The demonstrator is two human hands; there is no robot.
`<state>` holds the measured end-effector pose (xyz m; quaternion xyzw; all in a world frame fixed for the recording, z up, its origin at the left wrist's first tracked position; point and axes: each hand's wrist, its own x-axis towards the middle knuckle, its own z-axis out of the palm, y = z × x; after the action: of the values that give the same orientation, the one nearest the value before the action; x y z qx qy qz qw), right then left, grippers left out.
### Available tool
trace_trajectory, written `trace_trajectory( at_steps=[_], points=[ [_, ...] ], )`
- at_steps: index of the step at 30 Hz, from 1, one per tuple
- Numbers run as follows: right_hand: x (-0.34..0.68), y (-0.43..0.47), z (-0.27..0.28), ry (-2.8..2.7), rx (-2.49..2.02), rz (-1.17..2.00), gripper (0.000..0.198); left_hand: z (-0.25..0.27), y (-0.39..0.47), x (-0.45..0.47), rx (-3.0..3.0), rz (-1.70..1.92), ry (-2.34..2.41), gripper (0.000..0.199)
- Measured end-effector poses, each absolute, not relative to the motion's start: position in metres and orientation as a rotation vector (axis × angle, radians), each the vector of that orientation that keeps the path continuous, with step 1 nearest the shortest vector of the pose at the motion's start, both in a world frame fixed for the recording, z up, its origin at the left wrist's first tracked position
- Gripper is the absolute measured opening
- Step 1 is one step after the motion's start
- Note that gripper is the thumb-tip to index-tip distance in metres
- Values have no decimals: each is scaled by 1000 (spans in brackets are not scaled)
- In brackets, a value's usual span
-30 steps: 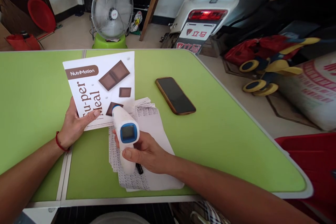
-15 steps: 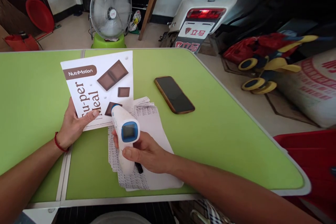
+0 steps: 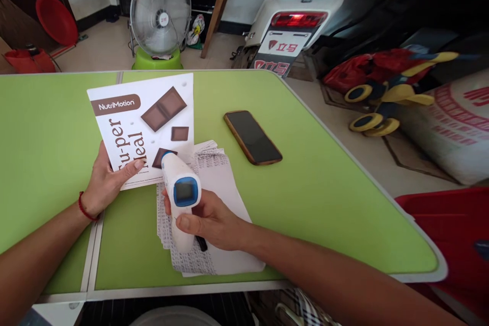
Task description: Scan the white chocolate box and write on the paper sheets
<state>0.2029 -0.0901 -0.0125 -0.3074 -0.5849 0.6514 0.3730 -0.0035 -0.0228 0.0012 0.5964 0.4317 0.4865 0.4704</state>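
My left hand (image 3: 106, 179) is closed on the lower left edge of a white printed leaflet (image 3: 128, 84), thumb in front. The leaflet reads "NutriMotion" and shows brown chocolate pieces; it is held tilted up above the table. My right hand (image 3: 216, 221) wraps round the handle of a white infrared thermometer gun (image 3: 182, 226) with a blue-framed screen that looks dark. Its blue-rimmed front end overlaps the leaflet's lower right part in view; whether they touch I cannot tell. Under the thermometer lies a stack of handwritten papers (image 3: 233, 260), with a dark object partly hidden beside the handle.
A smartphone (image 3: 254, 137) in a brown case lies right of the papers on the green table (image 3: 324, 204). Beyond the table stand a round fan (image 3: 160, 15) on a green stool and a white scooter (image 3: 294, 20). A red container (image 3: 451, 234) is at the right.
The thermometer gun has shifted very slightly left in my right hand's grip. The view has moved a little; the leaflet and my left hand look the same.
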Motion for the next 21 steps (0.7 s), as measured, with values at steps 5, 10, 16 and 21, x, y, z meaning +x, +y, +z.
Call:
trace_trajectory(
  at_steps=[5, 10, 16, 21],
  points=[
    [204, -90, -12, -1501, -784, 1661, 38, 0, -22, -4, 1467, 1196, 1054, 57],
    [204, -89, -12, -1513, -774, 1676, 40, 2, -22, -5, 1493, 1179, 1066, 59],
    [204, -90, -12, -1499, -786, 1678, 40, 1, -22, -5, 1493, 1186, 1063, 58],
    [204, -89, -12, -1461, -806, 1708, 42, 2, -22, -5, 1511, 1184, 1051, 58]
  ],
)
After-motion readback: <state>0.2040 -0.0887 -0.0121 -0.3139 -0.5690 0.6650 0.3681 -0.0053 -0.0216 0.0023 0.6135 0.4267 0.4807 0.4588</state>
